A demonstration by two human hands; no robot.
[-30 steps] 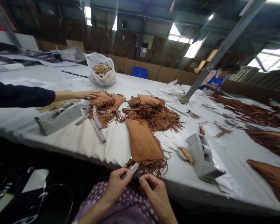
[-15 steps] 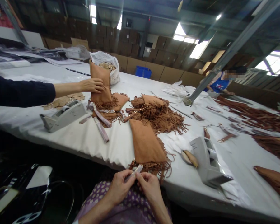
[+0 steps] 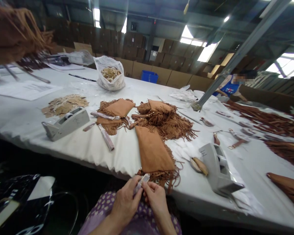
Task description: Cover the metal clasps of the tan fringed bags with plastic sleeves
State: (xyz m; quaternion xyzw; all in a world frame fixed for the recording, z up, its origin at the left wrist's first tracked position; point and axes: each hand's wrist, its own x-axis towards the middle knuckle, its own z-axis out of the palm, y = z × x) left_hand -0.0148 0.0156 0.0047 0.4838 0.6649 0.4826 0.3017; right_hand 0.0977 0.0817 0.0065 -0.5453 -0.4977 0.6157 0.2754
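My left hand and my right hand meet in my lap, just below the table's front edge. Both pinch a small strap in clear wrapping, fingers closed on it. Right in front of them a flat tan suede bag with fringe lies on the white table, its fringe hanging over the edge.
A heap of fringed bags and two more lie mid-table, with wrapped straps. Tape dispensers stand at the left and right. A white sack sits at the back. A lifted fringed bag blurs at top left. A person works far right.
The co-worker's arm has left the table, lifting one bag up and away to the top left. My two hands have closed in together on the wrapped strap.
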